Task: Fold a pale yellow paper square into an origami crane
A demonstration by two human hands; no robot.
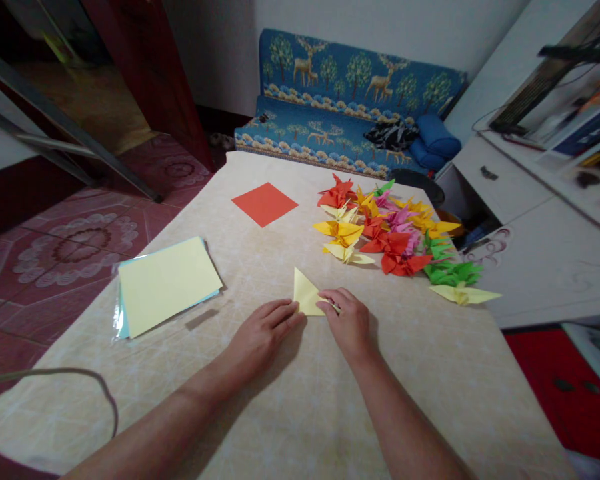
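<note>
A pale yellow sheet of origami paper (306,297), folded into a small triangle-like shape with its point facing away from me, lies on the table between my hands. My left hand (269,331) is closed at its lower left corner, fingertips pressing the paper. At the right edge, my right hand (349,321) pinches the paper between thumb and fingers, covering that corner. Farther up the table lies a flat red-orange paper square (265,204). Right of it sits a group of folded paper cranes (393,233) in red, orange, yellow, pink and green.
At the left is a stack of yellow and blue paper (170,285) on a clear plastic wrapper. A cable (103,383) curves over the near left edge. A blue patterned sofa (340,107) stands behind the table (290,427), and a white cabinet (535,247) stands right.
</note>
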